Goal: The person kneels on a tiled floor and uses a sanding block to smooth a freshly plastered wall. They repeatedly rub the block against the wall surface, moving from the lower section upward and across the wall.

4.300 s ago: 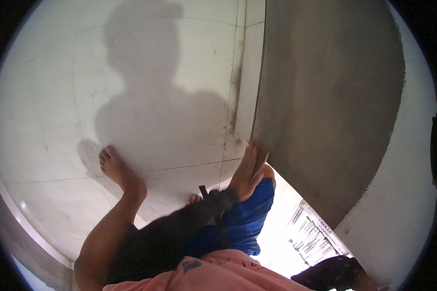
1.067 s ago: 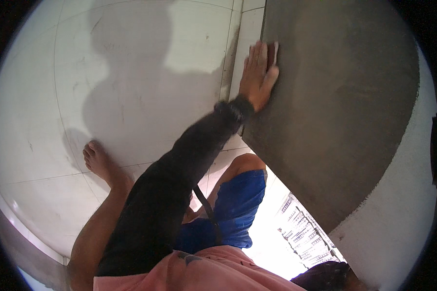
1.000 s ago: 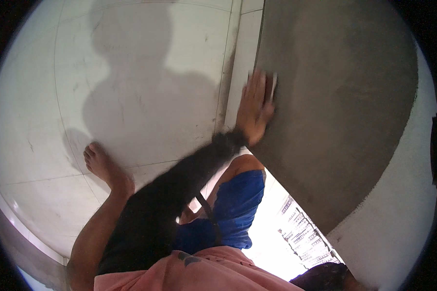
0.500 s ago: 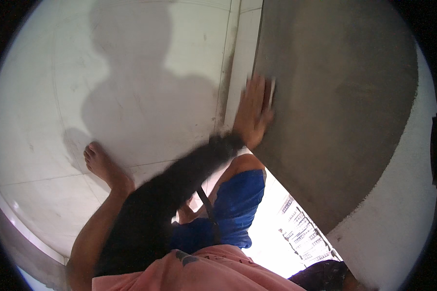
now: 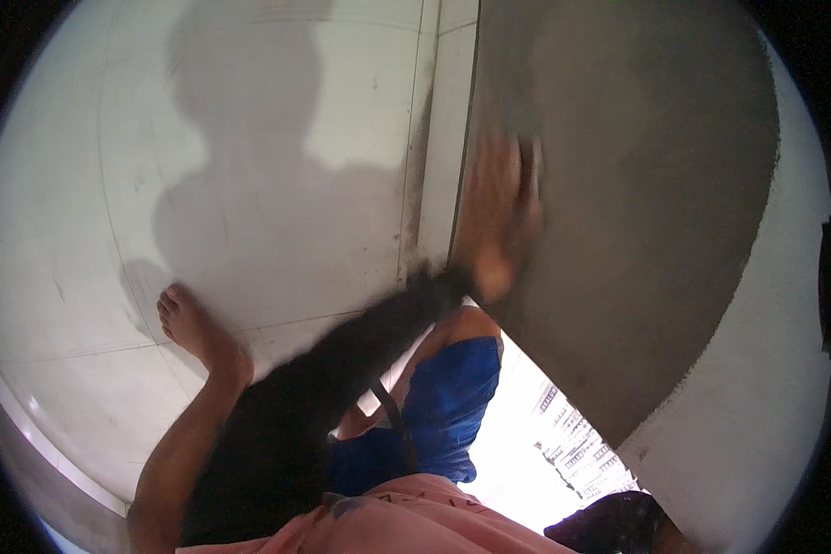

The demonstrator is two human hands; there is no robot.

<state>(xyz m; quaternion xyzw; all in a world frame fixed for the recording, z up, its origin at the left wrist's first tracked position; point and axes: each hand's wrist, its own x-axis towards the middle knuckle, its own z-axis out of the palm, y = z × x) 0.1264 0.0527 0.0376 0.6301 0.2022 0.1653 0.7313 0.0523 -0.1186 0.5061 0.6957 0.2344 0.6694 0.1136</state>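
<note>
The left hand (image 5: 497,203), blurred, lies flat, fingers together, holding a thin pad (image 5: 536,166) against the grey coat (image 5: 646,231) near its left edge. That coat looks laid and fairly even up to the white wall (image 5: 757,369); how much remains to be gone over, I can't tell. A knee (image 5: 475,323) sits just below that hand; the right hand (image 5: 679,541) is mostly cut off, its grip unclear

My shadow (image 5: 249,222) on the tiled floor (image 5: 65,231); white skirting (image 5: 448,111) along floor's right side; printed white packaging (image 5: 586,452) lower right of floor.
</note>
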